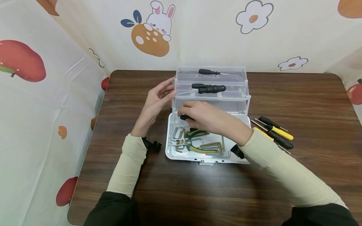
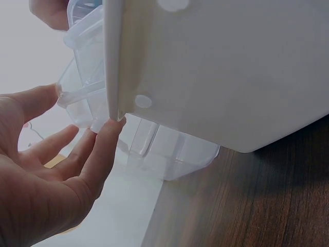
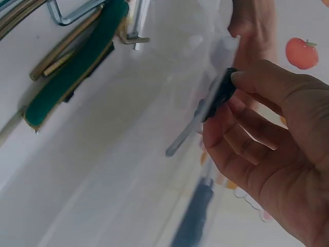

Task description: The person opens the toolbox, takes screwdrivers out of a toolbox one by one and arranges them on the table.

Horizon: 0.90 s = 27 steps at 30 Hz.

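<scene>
A white toolbox (image 1: 169,150) stands with its clear tiered trays (image 1: 210,101) raised at the back. My left hand (image 1: 158,100) grips the left side of the trays, thumb on one face and fingers on the other; the left wrist view shows this hand (image 2: 56,175) from below. Over the box's base, my right hand (image 1: 207,121) pinches a black-handled screwdriver (image 1: 186,117); in the right wrist view its handle (image 3: 223,92) is between thumb and fingers, partly behind a clear tray edge. Pliers (image 1: 202,151) with green and yellow grips lie in the base among several hex keys (image 1: 215,145).
Black screwdrivers (image 1: 212,89) lie in the trays, one (image 1: 208,72) in the top tier. To the box's right, several yellow and black screwdrivers (image 1: 278,135) lie on the brown wooden table (image 1: 305,103). A patterned sheet (image 1: 209,37) hangs behind the table.
</scene>
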Tool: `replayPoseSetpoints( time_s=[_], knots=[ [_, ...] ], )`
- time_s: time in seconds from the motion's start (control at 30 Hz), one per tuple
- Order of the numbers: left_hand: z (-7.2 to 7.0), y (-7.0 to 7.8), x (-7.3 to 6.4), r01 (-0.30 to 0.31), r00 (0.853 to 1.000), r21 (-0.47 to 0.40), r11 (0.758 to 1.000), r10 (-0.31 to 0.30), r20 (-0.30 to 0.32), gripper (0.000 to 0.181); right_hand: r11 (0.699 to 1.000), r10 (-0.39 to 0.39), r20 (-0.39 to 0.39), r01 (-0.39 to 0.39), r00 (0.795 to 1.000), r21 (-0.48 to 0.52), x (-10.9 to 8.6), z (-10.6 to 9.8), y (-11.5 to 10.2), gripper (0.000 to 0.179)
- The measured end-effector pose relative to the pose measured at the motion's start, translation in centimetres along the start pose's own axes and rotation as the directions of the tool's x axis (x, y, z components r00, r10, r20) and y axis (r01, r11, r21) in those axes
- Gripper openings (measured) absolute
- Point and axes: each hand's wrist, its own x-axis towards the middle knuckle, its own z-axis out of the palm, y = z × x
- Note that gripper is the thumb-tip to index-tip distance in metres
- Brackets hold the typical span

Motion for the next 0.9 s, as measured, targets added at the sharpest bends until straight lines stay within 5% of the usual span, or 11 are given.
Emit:
replayPoseSetpoints(
  time_s=[0.4, 0.7, 0.9],
  knots=[
    [0.2, 0.0, 0.1, 0.009, 1.0, -0.011, 1.0, -0.009, -0.013, 0.054, 0.996, 0.04, -0.18, -0.053, 0.983, -0.068, -6.2, -3.7, 0.3, 0.029],
    [0.1, 0.1, 0.1, 0.006, 1.0, -0.008, 1.0, -0.006, -0.025, 0.054, 0.98, 0.015, -0.385, -0.09, 0.923, -0.179, -11.1, -6.7, 1.5, 0.049],
    [0.1, 0.2, 0.0, 0.018, 1.0, -0.014, 1.0, -0.019, -0.017, 0.053, 0.966, 0.1, -0.452, -0.195, 0.886, -0.17, -14.2, -7.3, 2.8, 0.048]
  ],
)
